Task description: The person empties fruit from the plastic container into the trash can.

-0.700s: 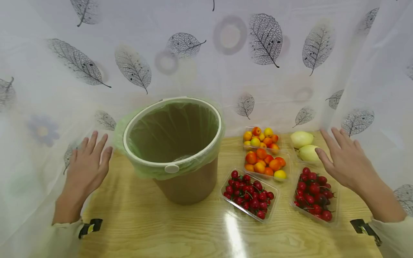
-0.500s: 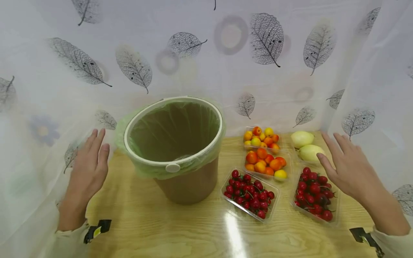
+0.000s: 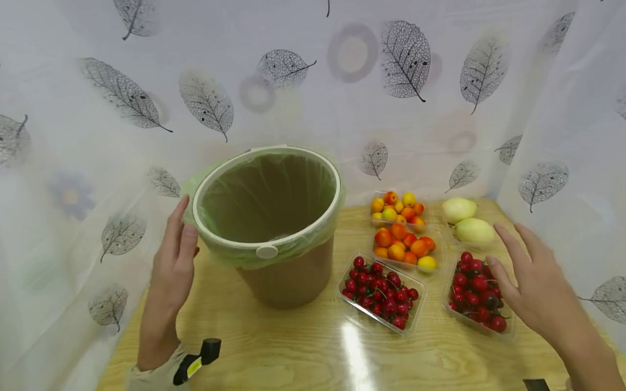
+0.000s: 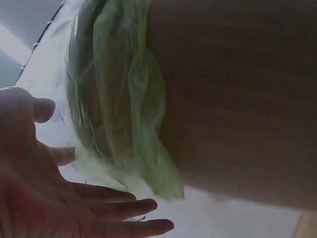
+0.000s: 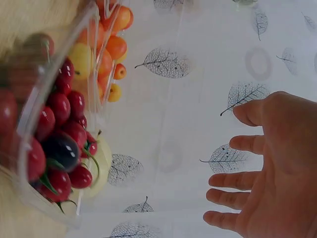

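Observation:
My left hand (image 3: pixel 172 271) is beside the left side of a brown bucket (image 3: pixel 293 282) with a white rim, lined with a thin green plastic bag (image 4: pixel 148 124). Its fingers are extended and hold nothing; in the left wrist view they show just below the bag's loose edge. To the right, my right hand (image 3: pixel 540 285) hovers with spread fingers near a clear tray of red cherries (image 3: pixel 476 293). Nothing is in its grasp, and the right wrist view shows a gap between the fingers and the fruit (image 5: pixel 59 148).
Another clear tray of cherries (image 3: pixel 379 293) lies right of the bucket. Behind it are two trays of small orange and yellow fruit (image 3: pixel 403 244). Two pale yellow oval fruits (image 3: pixel 474 232) lie at the back right. A white leaf-print curtain (image 3: pixel 303 98) encloses the wooden table (image 3: pixel 274 347).
My left hand has moved right, close to the bucket, and turned more edge-on. The right hand has shifted down and slightly right, nearer the cherry tray. Bucket and fruit stay in place.

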The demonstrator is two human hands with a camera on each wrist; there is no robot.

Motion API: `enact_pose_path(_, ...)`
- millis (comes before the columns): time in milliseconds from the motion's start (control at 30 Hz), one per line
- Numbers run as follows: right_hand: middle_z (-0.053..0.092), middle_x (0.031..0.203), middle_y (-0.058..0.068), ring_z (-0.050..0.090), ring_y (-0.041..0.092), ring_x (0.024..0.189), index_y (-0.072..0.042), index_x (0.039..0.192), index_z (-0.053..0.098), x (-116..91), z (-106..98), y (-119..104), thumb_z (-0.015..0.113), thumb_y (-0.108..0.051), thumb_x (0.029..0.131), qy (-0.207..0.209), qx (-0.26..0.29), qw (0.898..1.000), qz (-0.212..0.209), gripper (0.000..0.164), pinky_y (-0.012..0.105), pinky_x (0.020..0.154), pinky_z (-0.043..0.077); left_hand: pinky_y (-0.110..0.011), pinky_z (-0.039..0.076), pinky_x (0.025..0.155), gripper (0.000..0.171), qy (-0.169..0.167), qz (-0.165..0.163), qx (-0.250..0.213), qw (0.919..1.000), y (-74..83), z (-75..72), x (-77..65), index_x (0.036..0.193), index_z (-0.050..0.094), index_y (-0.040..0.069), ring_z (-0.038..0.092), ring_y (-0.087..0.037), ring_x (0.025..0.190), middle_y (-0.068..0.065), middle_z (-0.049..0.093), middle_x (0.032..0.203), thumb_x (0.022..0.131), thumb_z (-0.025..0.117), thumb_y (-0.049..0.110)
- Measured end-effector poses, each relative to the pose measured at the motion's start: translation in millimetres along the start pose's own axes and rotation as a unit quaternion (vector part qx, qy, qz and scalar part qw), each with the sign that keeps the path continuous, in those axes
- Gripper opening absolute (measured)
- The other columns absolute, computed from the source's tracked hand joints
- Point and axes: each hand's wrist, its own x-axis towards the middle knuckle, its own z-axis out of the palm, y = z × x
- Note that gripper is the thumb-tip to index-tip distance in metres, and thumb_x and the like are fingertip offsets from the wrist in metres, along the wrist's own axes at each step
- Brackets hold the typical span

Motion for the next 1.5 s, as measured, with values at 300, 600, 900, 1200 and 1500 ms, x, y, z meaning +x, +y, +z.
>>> enact_pose_path(300,0.041,0.151,0.026,0.04,0.054,0.129,-0.015,0.159,0.041,-20.9,31.4,-32.2,0.063,-0.012,0.103,-0.002,0.067,0.998,0.008,0.06,0.076,0.092,0.038,-0.077,0.037,0.101,0.053,-0.006,-0.058,-0.164,0.9848,3.2,18.9,11.9,0.162,0.029,0.027,0.04,-0.036,0.137,-0.009,0.032,0.158,0.111,0.038,0.039)
enact_pose_path(600,0.049,0.143,0.02,0.05,0.043,0.122,-0.013,0.154,0.047,-27.2,56.7,-53.0,0.064,-0.01,0.102,-0.039,0.076,0.996,-0.027,0.055,0.067,0.082,0.049,-0.043,0.051,0.089,0.049,-0.013,-0.078,-0.235,0.9689,-7.6,16.1,33.8,0.155,0.042,0.02,0.045,-0.036,0.127,-0.003,0.031,0.158,0.109,0.046,0.035)
enact_pose_path(900,0.059,0.131,0.014,0.065,0.023,0.091,-0.007,0.141,0.057,-20.6,82.9,-63.2,0.069,-0.004,0.097,-0.089,0.066,0.993,-0.038,0.045,0.04,0.068,0.059,-0.028,0.055,0.078,0.044,0.008,-0.073,-0.22,0.9727,-12.0,17.1,32.9,0.151,0.046,0.018,0.048,-0.036,0.122,-0.004,0.031,0.157,0.109,0.043,0.03)
enact_pose_path(1200,0.06,0.13,0.017,0.05,0.006,0.074,-0.008,0.133,0.063,-11.9,105.4,-66.1,0.065,0.004,0.095,-0.133,0.089,0.987,-0.009,0.039,0.021,0.056,0.046,-0.024,0.055,0.078,0.042,0.031,-0.074,-0.205,0.9755,-9.2,13.4,28.6,0.149,0.046,0.015,0.046,-0.036,0.123,-0.005,0.029,0.16,0.109,0.04,0.026)
enact_pose_path(1500,0.068,0.109,0.009,0.051,0.004,0.067,-0.01,0.118,0.064,-4.7,121.4,-62.8,0.059,0.014,0.091,-0.187,0.196,0.963,0.007,0.037,0.023,0.054,0.048,-0.021,0.055,0.078,0.041,0.038,-0.068,-0.201,0.9765,-9.0,15.0,27.0,0.148,0.046,0.014,0.047,-0.036,0.124,-0.006,0.029,0.159,0.11,0.04,0.025)
